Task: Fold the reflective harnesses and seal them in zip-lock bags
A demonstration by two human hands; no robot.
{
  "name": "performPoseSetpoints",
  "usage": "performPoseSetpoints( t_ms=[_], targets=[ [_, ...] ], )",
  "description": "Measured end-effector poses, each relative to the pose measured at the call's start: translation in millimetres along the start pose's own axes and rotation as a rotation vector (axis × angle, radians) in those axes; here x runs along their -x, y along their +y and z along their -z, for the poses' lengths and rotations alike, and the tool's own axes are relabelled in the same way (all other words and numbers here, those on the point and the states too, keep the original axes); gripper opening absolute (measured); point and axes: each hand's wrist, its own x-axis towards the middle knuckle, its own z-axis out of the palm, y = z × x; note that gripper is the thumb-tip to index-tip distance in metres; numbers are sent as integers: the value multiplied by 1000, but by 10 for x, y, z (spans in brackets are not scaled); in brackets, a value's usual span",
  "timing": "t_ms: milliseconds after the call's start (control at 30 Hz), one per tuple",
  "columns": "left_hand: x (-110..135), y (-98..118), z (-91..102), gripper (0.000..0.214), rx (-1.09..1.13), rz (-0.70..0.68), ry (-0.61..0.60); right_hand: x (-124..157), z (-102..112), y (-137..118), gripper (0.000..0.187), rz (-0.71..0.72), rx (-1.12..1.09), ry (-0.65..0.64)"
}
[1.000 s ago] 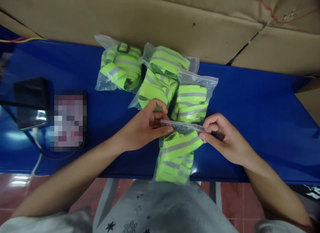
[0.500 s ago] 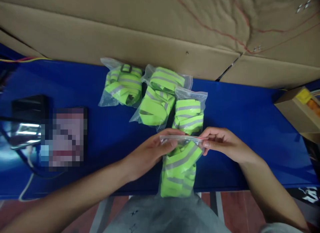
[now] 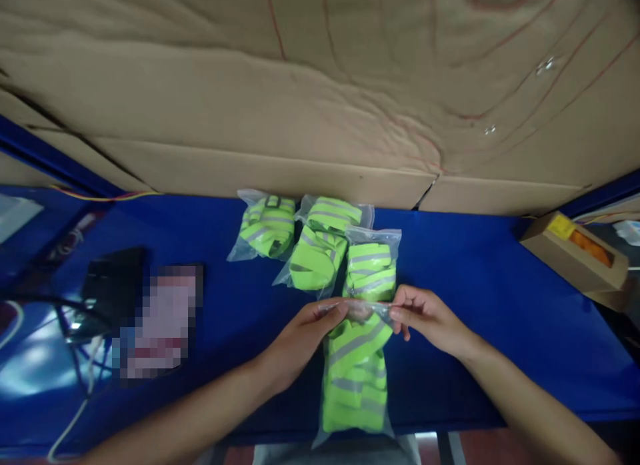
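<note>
A clear zip-lock bag [image 3: 355,385] holds folded neon-yellow straps with grey reflective stripes, near the table's front edge. My left hand [image 3: 305,332] pinches the left end of its top edge between thumb and fingers. At the right end of the same edge, my right hand [image 3: 420,318] grips with thumb and forefinger. Just beyond my hands lies a second bag of straps [image 3: 371,268]. Behind and left of it are a bag with two bundles of the same straps [image 3: 317,258] and another bag with a black buckle [image 3: 267,225].
Brown cardboard [image 3: 225,105] lines the back of the blue table [image 3: 465,265]. An open-windowed cardboard box [image 3: 570,258] stands at the right. On the left are a black device [image 3: 113,282] with cables and a pixelated flat object [image 3: 165,318].
The camera view has tilted upward, so the table sits lower in the picture. My right hand has come slightly closer to my left along the bag's top edge.
</note>
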Motion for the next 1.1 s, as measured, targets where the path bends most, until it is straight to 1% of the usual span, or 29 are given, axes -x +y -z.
performPoseSetpoints(
  t_ms=[100,200,333,400,500,667,833,967,1100],
  targets=[
    [-15,10,-3,38,-63,-50,25,3,-19,39,40,12,8,-41],
    [-22,25,-11,38,-102,-94,28,-11,-32,59,41,50,58,-31],
    [-9,11,-17,36,-21,-40,58,-9,-76,55,41,112,109,17],
    [-6,-20,10,37,11,-29,20,4,-114,61,39,139,137,21],
    [-7,-86,87,39,42,-48,-42,19,-167,100,38,170,189,7],
    [11,-166,163,46,89,-26,-93,21,-206,197,45,206,201,22],
    [16,-172,133,42,113,-50,-104,12,-222,232,44,249,202,77],
    [4,-153,125,48,120,-50,-111,0,-246,230,45,257,184,133],
    [-7,-148,140,37,124,-92,-86,-13,-258,228,44,240,126,167]
  ],
)
